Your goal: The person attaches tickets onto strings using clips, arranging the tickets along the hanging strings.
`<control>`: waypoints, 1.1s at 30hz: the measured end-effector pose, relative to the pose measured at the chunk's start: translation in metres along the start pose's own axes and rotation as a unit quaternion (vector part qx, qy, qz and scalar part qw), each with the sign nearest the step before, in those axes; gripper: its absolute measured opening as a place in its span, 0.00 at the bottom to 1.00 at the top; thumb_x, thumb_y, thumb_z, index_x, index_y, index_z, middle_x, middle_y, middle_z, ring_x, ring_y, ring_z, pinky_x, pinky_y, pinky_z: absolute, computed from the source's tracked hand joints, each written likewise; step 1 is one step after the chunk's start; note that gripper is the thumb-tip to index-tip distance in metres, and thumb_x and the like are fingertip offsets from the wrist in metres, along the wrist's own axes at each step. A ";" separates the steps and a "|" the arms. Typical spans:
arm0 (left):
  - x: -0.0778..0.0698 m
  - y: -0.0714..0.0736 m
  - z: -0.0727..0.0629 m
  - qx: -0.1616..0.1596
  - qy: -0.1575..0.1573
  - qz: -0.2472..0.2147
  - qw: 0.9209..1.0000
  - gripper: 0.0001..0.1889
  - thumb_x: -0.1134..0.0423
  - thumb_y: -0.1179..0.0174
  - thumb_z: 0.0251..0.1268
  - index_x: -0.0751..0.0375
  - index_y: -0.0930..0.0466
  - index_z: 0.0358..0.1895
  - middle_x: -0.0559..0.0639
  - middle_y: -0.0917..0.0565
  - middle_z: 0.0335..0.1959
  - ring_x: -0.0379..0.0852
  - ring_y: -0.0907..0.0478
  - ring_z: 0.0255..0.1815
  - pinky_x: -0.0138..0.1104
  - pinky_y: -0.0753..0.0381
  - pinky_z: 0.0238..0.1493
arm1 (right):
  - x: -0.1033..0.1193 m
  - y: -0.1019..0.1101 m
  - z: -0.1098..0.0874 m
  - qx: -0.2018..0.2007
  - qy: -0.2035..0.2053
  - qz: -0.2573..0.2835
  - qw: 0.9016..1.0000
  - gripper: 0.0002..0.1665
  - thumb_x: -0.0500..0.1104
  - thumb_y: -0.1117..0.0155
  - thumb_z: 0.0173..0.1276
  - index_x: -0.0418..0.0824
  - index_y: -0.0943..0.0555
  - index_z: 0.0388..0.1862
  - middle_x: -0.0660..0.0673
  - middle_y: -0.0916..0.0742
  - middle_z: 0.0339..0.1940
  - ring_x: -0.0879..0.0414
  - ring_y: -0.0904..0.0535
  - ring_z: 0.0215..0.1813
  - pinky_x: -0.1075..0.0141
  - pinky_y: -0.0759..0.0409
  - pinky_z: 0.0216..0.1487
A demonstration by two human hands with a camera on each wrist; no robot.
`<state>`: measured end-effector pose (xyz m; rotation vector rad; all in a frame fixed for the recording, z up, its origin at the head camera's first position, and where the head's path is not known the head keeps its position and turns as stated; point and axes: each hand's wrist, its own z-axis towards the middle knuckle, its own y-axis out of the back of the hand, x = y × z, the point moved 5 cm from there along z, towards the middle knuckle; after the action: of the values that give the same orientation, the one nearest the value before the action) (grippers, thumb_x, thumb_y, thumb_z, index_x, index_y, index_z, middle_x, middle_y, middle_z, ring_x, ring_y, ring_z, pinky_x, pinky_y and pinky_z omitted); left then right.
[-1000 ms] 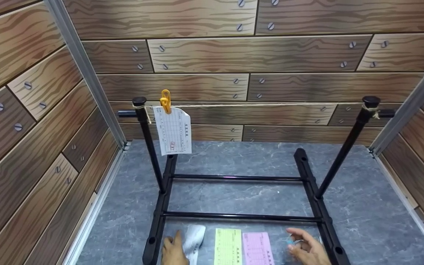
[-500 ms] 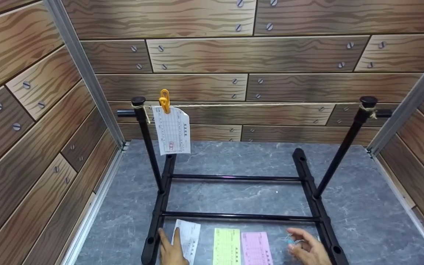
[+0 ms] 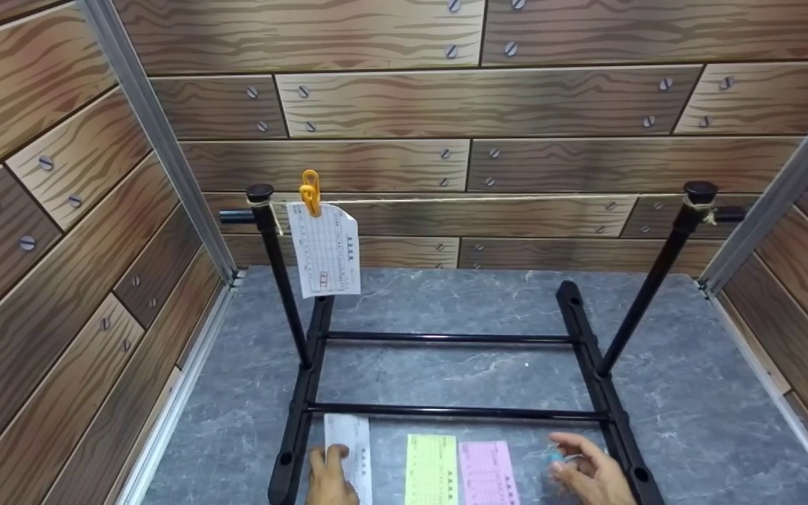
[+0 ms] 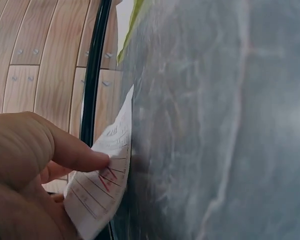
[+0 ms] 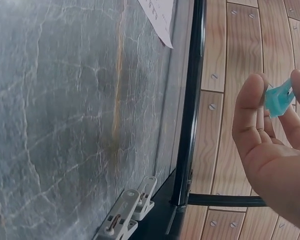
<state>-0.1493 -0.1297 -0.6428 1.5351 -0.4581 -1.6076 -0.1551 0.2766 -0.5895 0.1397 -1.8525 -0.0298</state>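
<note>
The white slip (image 3: 356, 436), clamped in the left grip (image 3: 332, 478), is turned straighter than before, apparently better controlled, while a blue clip (image 5: 278, 102) is pinched by the right grip (image 3: 592, 474).

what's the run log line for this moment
left hand pinches white printed paper slip | right hand pinches turquoise plastic clip | orange-yellow plastic clip holds second white paper slip on thin beige string
</note>
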 end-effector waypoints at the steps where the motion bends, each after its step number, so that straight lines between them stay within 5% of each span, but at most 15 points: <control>1: -0.001 0.001 0.001 0.017 -0.001 -0.007 1.000 0.27 0.88 0.45 0.44 0.62 0.23 0.49 0.65 0.31 0.50 0.62 0.23 0.38 0.50 0.23 0.32 | 0.001 0.001 0.000 0.000 0.003 -0.006 1.000 0.34 0.44 0.34 0.72 0.25 0.30 0.68 0.33 0.22 0.55 0.43 0.19 0.45 0.51 0.18 0.47; 7: -0.006 0.008 0.007 0.098 -0.033 -0.054 0.993 0.29 0.84 0.40 0.51 0.74 0.24 0.62 0.71 0.29 0.57 0.69 0.23 0.51 0.53 0.20 0.40 | 0.016 0.009 0.001 -0.011 0.065 -0.043 0.997 0.29 0.41 0.34 0.72 0.24 0.27 0.65 0.39 0.18 0.54 0.48 0.17 0.44 0.58 0.17 0.46; 14: -0.011 0.019 0.006 0.101 -0.091 -0.098 0.986 0.30 0.81 0.39 0.54 0.75 0.26 0.66 0.72 0.29 0.61 0.69 0.25 0.57 0.48 0.19 0.41 | 0.048 0.021 0.000 -0.095 0.214 -0.062 0.970 0.18 0.23 0.33 0.62 0.26 0.17 0.52 0.41 0.15 0.44 0.57 0.19 0.38 0.67 0.18 0.36; 23: -0.024 0.031 0.007 0.106 -0.091 -0.265 0.954 0.32 0.80 0.37 0.53 0.77 0.28 0.67 0.70 0.30 0.64 0.60 0.32 0.63 0.32 0.31 0.61 | 0.082 0.030 0.002 -0.080 0.225 -0.065 0.969 0.21 0.25 0.36 0.67 0.26 0.19 0.59 0.40 0.17 0.49 0.54 0.18 0.43 0.68 0.17 0.39; 29: -0.031 0.033 0.010 0.107 -0.085 -0.323 0.936 0.32 0.79 0.37 0.57 0.78 0.31 0.69 0.72 0.32 0.67 0.51 0.32 0.64 0.27 0.32 0.60 | 0.092 0.030 0.001 -0.067 0.257 -0.056 0.962 0.25 0.22 0.36 0.64 0.22 0.23 0.61 0.36 0.18 0.46 0.52 0.20 0.43 0.68 0.18 0.39; 33: -0.037 0.035 0.012 0.118 -0.073 -0.336 0.932 0.31 0.80 0.40 0.61 0.76 0.32 0.70 0.72 0.34 0.70 0.57 0.34 0.68 0.28 0.32 0.62 | 0.097 0.029 0.001 -0.056 0.268 -0.065 0.960 0.21 0.25 0.40 0.70 0.23 0.23 0.62 0.39 0.19 0.48 0.55 0.18 0.46 0.69 0.19 0.43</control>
<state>-0.1538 -0.1250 -0.5904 1.8882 -0.2113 -2.2658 -0.1850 0.2940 -0.4941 0.1722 -1.2943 -0.1717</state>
